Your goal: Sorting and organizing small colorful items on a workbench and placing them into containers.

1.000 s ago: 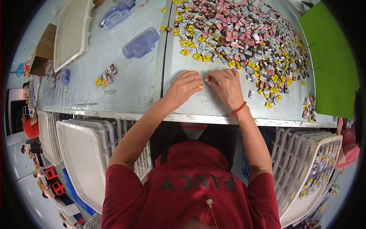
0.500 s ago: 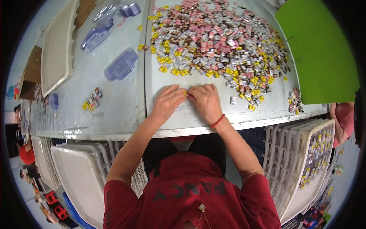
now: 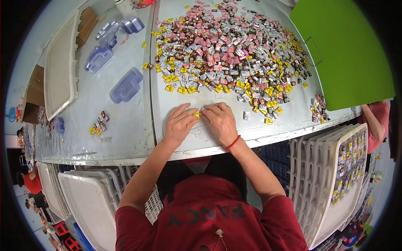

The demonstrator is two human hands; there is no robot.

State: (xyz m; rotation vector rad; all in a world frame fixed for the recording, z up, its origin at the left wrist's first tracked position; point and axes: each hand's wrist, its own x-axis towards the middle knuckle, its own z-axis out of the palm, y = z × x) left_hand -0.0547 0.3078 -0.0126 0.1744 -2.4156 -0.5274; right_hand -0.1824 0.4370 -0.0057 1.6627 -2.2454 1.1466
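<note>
Close to the table's near edge, my left hand point(image 3: 180, 125) pinches a small yellow box point(image 3: 196, 113) between thumb and fingertips. My right hand point(image 3: 220, 122), a red bracelet at its wrist, is closed right beside it; a pale bit shows at its fingertips, too small to name. Beyond both hands spreads a big heap of tiny boxes point(image 3: 222, 58) in pink, white, brown and yellow. One white box point(image 3: 246, 115) lies alone just right of my right hand.
Clear blue plastic molds point(image 3: 127, 85) lie left of the table seam, near a small box cluster point(image 3: 99, 124). A green panel point(image 3: 343, 54) stands at right. White trays point(image 3: 88, 201) are stacked below the edge; another person's arm point(image 3: 374, 123) shows at far right.
My hands have drawn slightly apart, and the yellow box between them shows more plainly. The whole view has shifted a little, so the table sits lower in the picture.
</note>
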